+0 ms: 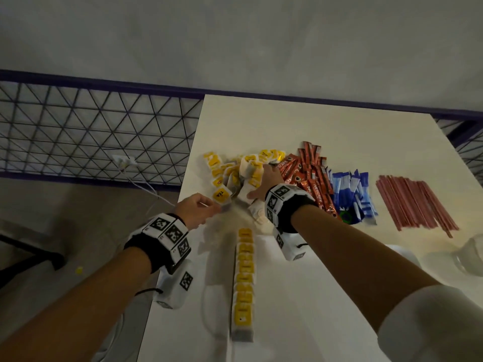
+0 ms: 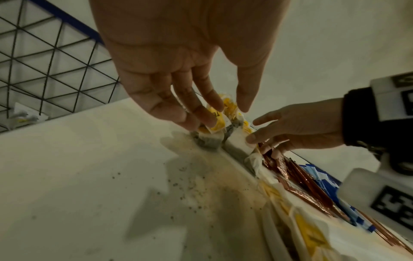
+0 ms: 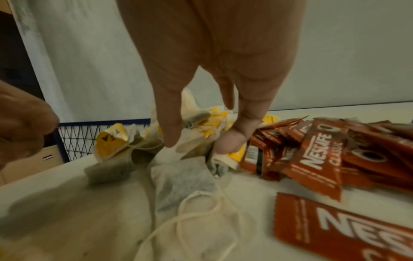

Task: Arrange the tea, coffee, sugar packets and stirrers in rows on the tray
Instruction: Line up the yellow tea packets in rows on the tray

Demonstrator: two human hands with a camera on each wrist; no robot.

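A loose pile of tea bags (image 1: 235,171) with yellow tags lies on the white table, left of red coffee sachets (image 1: 311,176), blue sugar packets (image 1: 350,197) and red stirrers (image 1: 415,205). On the white tray (image 1: 300,296) near me, one row of tea bags (image 1: 244,280) runs lengthwise. My left hand (image 1: 201,210) pinches a yellow-tagged tea bag (image 1: 221,196) at the pile's near left edge; its fingers (image 2: 201,114) lie on the tag (image 2: 218,121). My right hand (image 1: 264,184) reaches into the pile, thumb and curled fingers (image 3: 232,143) around a tea bag (image 3: 196,120).
A wire mesh fence (image 1: 91,131) with a blue frame stands left of the table, with a socket and cable (image 1: 125,163) on it. A clear glass (image 1: 470,257) sits at the right edge. Tea dust (image 2: 196,190) speckles the surface beside the tray rim.
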